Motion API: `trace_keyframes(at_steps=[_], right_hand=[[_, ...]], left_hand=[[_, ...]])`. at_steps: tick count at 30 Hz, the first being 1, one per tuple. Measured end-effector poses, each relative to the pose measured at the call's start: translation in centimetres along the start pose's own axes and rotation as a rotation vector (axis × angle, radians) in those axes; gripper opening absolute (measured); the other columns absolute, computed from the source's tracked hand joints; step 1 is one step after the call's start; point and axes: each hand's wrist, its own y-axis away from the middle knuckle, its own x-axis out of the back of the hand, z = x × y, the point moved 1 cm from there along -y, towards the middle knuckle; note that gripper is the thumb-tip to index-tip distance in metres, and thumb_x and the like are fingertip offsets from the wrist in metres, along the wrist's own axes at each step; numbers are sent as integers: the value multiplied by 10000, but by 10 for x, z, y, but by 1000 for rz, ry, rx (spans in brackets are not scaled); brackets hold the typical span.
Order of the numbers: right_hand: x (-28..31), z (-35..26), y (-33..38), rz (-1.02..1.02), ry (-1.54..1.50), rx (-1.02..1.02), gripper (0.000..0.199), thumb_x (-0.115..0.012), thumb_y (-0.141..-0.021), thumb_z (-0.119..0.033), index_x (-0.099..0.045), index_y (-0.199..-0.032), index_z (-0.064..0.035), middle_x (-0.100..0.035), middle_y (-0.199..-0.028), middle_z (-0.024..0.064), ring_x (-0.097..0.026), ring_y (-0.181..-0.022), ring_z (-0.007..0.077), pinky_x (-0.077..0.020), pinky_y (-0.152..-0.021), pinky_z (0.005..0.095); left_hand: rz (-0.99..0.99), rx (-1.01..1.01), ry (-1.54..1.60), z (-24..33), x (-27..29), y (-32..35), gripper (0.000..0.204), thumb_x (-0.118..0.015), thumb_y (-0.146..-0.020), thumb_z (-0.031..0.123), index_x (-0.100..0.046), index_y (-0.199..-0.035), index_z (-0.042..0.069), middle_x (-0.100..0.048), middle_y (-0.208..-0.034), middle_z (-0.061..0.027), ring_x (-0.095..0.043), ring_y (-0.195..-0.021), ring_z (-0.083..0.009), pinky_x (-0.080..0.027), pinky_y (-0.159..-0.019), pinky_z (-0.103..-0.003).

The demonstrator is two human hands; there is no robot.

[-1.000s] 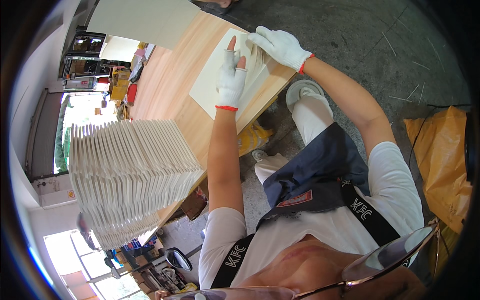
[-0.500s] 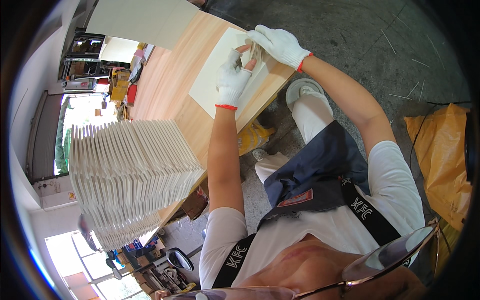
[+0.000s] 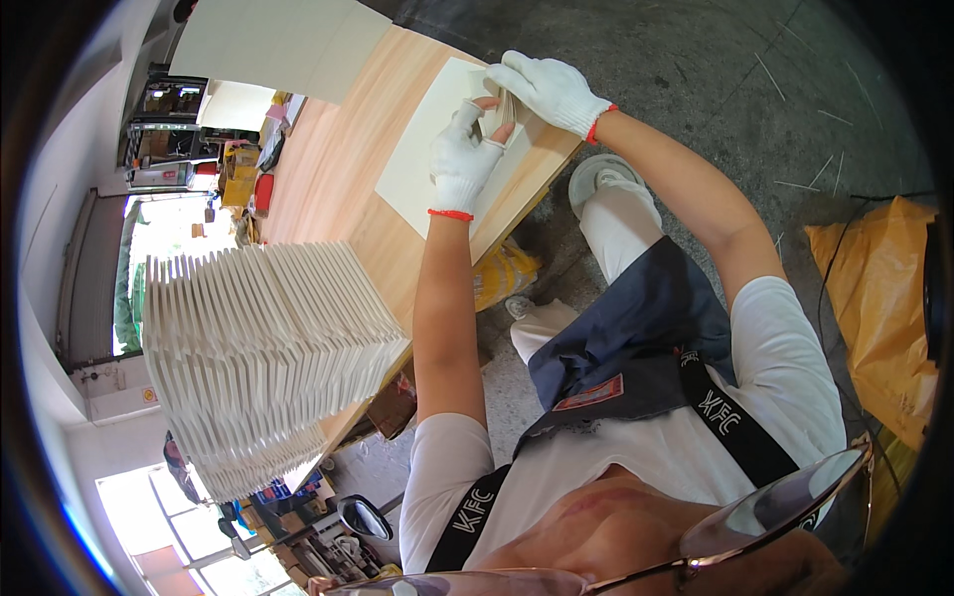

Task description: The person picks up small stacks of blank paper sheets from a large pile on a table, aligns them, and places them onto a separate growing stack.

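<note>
Both my hands wear white knit gloves with red cuffs. My left hand (image 3: 463, 157) has its thumb and a finger bare at the tips, closed on the near side of a small bundle of thin cream sheets (image 3: 508, 111). From the right, my right hand (image 3: 556, 95) wraps over the bundle's outer side, hiding much of it. The bundle stands on edge at the end of a large white sheet (image 3: 415, 164), which lies flat on the wooden table (image 3: 328, 159) close to its right edge.
A tall stack of folded white sheets (image 3: 268, 343) fills the table's near left. Large pale boards (image 3: 283, 45) lie at the far end. Below the table edge is a yellow bag (image 3: 505, 276). An orange sack (image 3: 879, 308) and thin offcuts (image 3: 769, 77) are on the floor at right.
My right hand has shifted very slightly left against the bundle. My left hand keeps almost the same place, and the whole view has turned a little.
</note>
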Motion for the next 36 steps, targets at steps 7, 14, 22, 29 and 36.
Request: trace_keyframes(at_steps=[7, 14, 22, 29, 36], right_hand=[[1, 0, 2, 58, 47, 66, 430, -544, -879, -75, -489, -1299, -150, -517, -1106, 84, -630, -800, 277, -527, -663, 392], [1, 1, 3, 25, -106, 30, 337, -441, -975, -161, -484, -1303, -223, -521, -1077, 62, -619, -802, 262, -505, -705, 399], [24, -1, 4, 62, -528, -148, 258, -407, -998, -348, -576, -1139, -213, -591, -896, 98, -631, -837, 278, -500, -726, 419], [49, 1, 16, -188, 253, 49, 229, -487, -963, -393, -603, -999, -199, -631, -844, 68, -652, -805, 269, -512, -709, 405], [47, -15, 0, -223, -117, -201, 302, -439, -984, -431, -559, -986, -155, -652, -857, 114, -637, -850, 315, -488, -725, 428]], left_hand=[[24, -53, 47, -4, 1, -1, 353, -730, -814, 192, -647, -1157, 177, -594, -761, -60, -548, -639, -157, -468, -638, -296], [153, -163, -42, 9, 6, 2, 292, -584, -909, 169, -631, -1197, 185, -663, -893, -123, -651, -810, -266, -509, -772, -355], [-2, -119, -98, 3, 0, 2, 340, -661, -854, 156, -637, -1192, 181, -666, -1068, -103, -655, -870, -266, -512, -788, -340], [20, -45, 33, 9, 4, 4, 392, -612, -875, 93, -626, -1251, 202, -674, -1026, -114, -646, -840, -246, -509, -787, -330], [-67, 11, 115, 7, 8, 1, 365, -592, -888, 86, -625, -1238, 188, -669, -961, -111, -639, -833, -226, -502, -784, -319]])
